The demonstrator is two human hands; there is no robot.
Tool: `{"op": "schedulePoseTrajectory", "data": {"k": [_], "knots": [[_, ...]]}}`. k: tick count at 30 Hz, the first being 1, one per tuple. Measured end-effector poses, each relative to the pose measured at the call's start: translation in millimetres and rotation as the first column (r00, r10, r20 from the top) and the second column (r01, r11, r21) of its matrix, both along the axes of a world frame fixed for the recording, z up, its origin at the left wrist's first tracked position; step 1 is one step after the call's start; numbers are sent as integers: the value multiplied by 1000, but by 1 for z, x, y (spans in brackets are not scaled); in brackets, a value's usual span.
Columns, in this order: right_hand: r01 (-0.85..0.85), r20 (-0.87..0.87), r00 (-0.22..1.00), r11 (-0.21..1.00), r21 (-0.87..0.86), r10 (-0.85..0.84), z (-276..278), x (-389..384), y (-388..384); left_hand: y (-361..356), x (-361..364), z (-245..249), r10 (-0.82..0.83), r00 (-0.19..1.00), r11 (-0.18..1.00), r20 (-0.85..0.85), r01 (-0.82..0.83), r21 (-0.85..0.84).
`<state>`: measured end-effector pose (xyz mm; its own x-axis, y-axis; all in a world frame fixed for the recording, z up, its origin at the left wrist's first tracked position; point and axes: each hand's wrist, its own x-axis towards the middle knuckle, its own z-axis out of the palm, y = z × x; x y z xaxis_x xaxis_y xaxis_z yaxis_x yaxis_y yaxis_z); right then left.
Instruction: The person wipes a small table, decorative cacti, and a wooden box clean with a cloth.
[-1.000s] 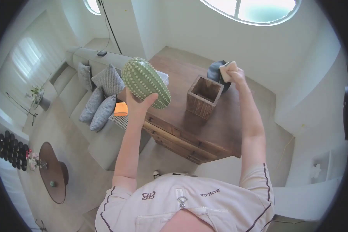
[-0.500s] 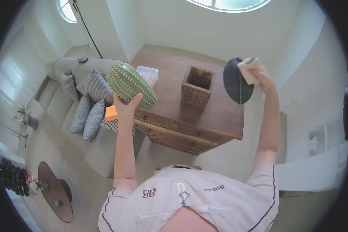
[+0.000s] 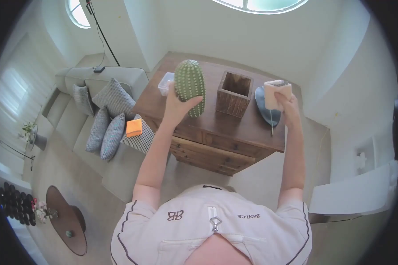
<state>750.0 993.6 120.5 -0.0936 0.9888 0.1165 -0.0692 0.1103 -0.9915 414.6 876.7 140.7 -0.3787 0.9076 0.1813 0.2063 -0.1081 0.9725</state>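
I see my left hand (image 3: 177,108) gripping the green cactus ornament (image 3: 190,84), upright over the worktop (image 3: 234,128), my right hand (image 3: 289,109) pinching a pale sponge (image 3: 277,92) above the dark leaf dish (image 3: 262,105), wooden box (image 3: 234,93) between

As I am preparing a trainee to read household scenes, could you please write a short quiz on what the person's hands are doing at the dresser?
1. True or false: the left hand holds the green cactus ornament.
2. What stands between the cactus ornament and the dark leaf-shaped dish? A) wooden box B) lamp C) book
3. Fill in: the right hand holds a pale ___ above the dish.
Key: 1 true; 2 A; 3 sponge.
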Motion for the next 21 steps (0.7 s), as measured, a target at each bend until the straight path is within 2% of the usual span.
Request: {"op": "schedulePoseTrajectory", "data": {"k": [6,9,11,14,21], "knots": [[49,-22,999,998,-34,-50,1,-10,-18,15,2,12,-71,994,974,-88,51,-219],[36,-41,998,999,-16,-37,-6,-8,-15,21,5,18,-51,970,962,-237,-17,-273],[39,-56,998,999,-18,-40,-1,-12,-18,26,7,21,-40,900,945,-434,-106,-308],[61,-107,992,998,-22,-63,-3,-17,-15,36,10,18,-54,792,924,-608,-192,-331],[157,-291,944,987,-11,-154,-20,-38,0,48,26,18,-138,590,883,-796,-292,-369]]}}
